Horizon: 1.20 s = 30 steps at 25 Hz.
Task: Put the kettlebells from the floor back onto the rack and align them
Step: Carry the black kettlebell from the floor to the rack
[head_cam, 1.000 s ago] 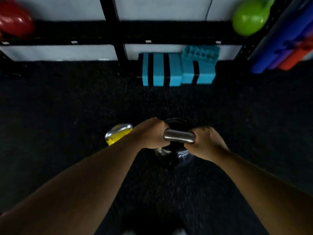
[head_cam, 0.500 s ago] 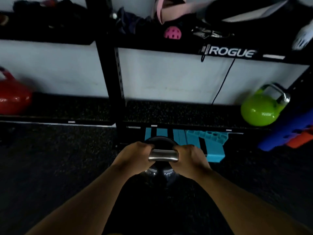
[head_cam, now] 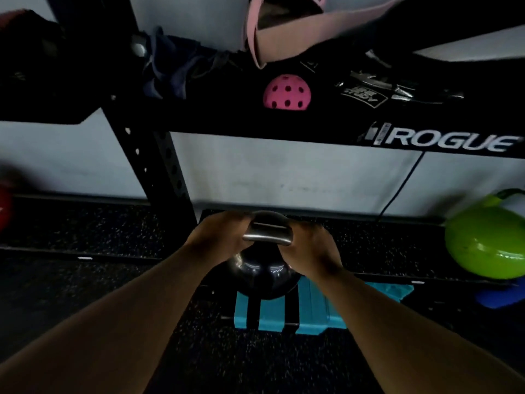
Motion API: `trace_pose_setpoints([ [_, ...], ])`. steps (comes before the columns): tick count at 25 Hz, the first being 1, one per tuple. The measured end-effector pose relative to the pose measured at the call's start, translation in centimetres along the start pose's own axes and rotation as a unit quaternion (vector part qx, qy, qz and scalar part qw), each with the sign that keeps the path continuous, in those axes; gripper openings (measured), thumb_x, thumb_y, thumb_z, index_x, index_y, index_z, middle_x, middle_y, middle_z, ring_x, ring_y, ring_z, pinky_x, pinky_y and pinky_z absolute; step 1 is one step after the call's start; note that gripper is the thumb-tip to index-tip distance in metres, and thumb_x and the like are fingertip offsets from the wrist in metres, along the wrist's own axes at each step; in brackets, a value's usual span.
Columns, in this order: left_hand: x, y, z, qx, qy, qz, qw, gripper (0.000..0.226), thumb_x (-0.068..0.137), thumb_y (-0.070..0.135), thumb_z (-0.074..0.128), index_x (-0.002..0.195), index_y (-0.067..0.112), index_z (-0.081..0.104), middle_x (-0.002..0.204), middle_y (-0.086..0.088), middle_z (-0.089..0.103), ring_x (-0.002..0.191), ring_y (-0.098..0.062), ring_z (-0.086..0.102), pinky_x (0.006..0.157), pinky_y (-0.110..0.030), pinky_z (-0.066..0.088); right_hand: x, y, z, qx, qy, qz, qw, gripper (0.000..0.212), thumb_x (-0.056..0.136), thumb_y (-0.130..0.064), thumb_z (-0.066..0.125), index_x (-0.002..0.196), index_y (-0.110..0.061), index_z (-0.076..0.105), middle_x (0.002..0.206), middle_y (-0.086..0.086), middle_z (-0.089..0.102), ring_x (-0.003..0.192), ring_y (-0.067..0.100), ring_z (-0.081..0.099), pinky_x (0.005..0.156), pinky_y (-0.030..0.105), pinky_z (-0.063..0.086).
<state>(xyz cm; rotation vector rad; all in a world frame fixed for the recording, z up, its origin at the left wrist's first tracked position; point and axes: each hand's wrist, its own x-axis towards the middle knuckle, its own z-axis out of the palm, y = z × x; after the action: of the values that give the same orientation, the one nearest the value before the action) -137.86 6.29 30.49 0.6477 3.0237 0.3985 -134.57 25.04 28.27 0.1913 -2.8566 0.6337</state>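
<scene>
A black kettlebell (head_cam: 262, 275) with a steel handle hangs in the air in front of the lower shelf of the black rack (head_cam: 383, 237). My left hand (head_cam: 220, 236) grips the left end of the handle and my right hand (head_cam: 308, 250) grips the right end. On that shelf a green kettlebell (head_cam: 485, 245) sits at the far right. A red kettlebell (head_cam: 4, 207) shows at the left edge on the neighbouring shelf section.
A black upright post (head_cam: 159, 166) stands just left of my hands. Teal foam blocks (head_cam: 309, 311) lie on the floor under the shelf. The upper shelf holds a pink perforated ball (head_cam: 287, 92), straps and dark gear. A blue item (head_cam: 497, 295) lies at lower right.
Both hands have lifted the black kettlebell from the floor up to the lower shelf's height and closer to the rack. The yellow kettlebell seen earlier on the floor is out of view.
</scene>
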Motion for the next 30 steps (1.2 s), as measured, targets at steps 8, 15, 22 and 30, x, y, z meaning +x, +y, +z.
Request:
trace_pose_setpoints([
  [8, 7.9, -3.2, 3.1, -0.025, -0.006, -0.037, 0.999, 0.018, 0.078, 0.024, 0.070, 0.095, 0.021, 0.064, 0.089, -0.007, 0.070, 0.083, -0.029, 0.067, 0.073, -0.036, 0.054, 7.9, 3.4, 4.5, 0.086, -0.019, 0.018, 0.996, 0.006, 0.085, -0.012, 0.063, 0.088, -0.017, 0.064, 0.073, -0.003, 0.062, 0.062, 0.011, 0.054, 0.049, 0.012, 0.032],
  [15, 10.9, -3.7, 3.7, -0.110, -0.006, -0.110, 0.988, 0.016, 0.084, 0.019, 0.067, 0.098, 0.014, 0.063, 0.088, -0.009, 0.068, 0.073, -0.025, 0.064, 0.067, -0.037, 0.055, 11.6, 4.0, 4.7, 0.058, -0.047, 0.055, 0.996, 0.008, 0.084, -0.008, 0.062, 0.087, -0.012, 0.056, 0.075, 0.002, 0.055, 0.068, 0.021, 0.054, 0.057, 0.024, 0.035],
  [22, 10.9, -3.9, 3.8, -0.142, -0.010, -0.116, 0.983, 0.036, 0.085, 0.018, 0.069, 0.116, 0.010, 0.053, 0.105, -0.013, 0.067, 0.082, -0.022, 0.062, 0.062, -0.024, 0.042, 12.5, 4.2, 4.6, 0.016, -0.112, 0.084, 0.990, 0.022, 0.084, -0.015, 0.061, 0.105, -0.011, 0.056, 0.101, 0.014, 0.060, 0.098, 0.034, 0.056, 0.072, 0.033, 0.040],
  [30, -1.9, -9.6, 2.7, -0.095, -0.032, -0.198, 0.975, 0.070, 0.084, 0.028, 0.066, 0.143, 0.024, 0.030, 0.144, -0.009, 0.040, 0.131, -0.033, 0.041, 0.103, -0.049, 0.038, 8.3, -6.1, 5.1, -0.095, -0.107, -0.144, 0.979, 0.068, 0.071, -0.029, 0.065, 0.134, -0.020, 0.043, 0.138, 0.013, 0.040, 0.132, 0.038, 0.028, 0.110, 0.055, 0.031],
])
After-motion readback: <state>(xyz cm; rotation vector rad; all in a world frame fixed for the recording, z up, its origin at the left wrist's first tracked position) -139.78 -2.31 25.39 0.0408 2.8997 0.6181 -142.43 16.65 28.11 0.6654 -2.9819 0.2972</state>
